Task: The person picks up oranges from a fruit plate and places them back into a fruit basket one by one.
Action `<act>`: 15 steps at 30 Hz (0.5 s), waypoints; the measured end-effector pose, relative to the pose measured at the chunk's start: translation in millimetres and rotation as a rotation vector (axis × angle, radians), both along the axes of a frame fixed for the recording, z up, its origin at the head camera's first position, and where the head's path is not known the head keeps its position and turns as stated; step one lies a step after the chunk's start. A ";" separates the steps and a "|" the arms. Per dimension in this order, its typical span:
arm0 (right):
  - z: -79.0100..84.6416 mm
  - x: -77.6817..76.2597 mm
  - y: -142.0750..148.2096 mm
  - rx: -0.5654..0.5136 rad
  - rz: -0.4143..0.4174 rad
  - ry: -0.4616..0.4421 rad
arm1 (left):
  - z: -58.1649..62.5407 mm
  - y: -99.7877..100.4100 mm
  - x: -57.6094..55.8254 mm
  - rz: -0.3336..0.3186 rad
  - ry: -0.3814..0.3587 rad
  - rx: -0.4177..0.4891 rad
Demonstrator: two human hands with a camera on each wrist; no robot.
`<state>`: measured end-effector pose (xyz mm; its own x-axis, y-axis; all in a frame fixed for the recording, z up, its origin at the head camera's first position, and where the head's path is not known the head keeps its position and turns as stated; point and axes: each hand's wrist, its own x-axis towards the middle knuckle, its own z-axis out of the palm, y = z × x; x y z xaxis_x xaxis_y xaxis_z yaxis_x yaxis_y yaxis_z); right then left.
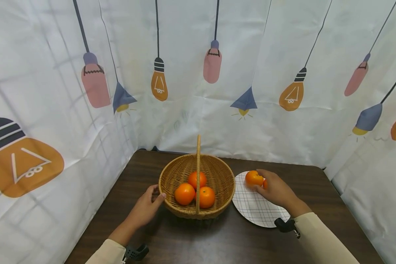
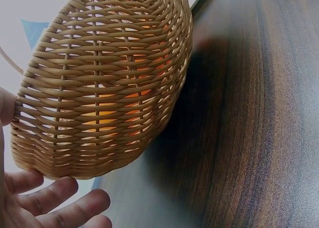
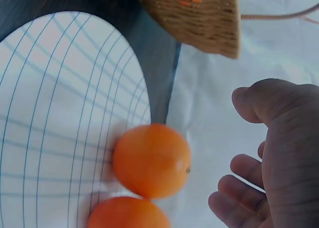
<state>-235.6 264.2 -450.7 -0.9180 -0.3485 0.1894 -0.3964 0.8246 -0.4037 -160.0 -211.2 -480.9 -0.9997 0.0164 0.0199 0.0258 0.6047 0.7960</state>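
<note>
A brown wicker basket (image 1: 171, 172) with a tall arched handle stands on the table, holding 3 oranges (image 1: 184, 194). My left hand (image 1: 146, 205) holds its left rim, the thumb over the edge and the fingers against the outer weave, as the left wrist view (image 2: 55, 203) shows up close. To the right lies a round white plate with a grid pattern (image 1: 255, 211), bearing 2 oranges (image 3: 152, 161) side by side near its far edge. My right hand (image 1: 277, 189) hovers over them. In the right wrist view its fingers are spread and apart from the fruit.
The dark wooden table (image 1: 201, 242) carries the basket and plate close together. A white curtain printed with hanging lamps (image 1: 191, 121) closes off the back and both sides. Each wrist wears a black strap device (image 1: 285, 224).
</note>
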 end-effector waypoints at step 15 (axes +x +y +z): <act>-3.0 4.1 29.4 0.001 -0.069 -0.045 | -0.7 0.0 0.1 0.007 -0.009 0.004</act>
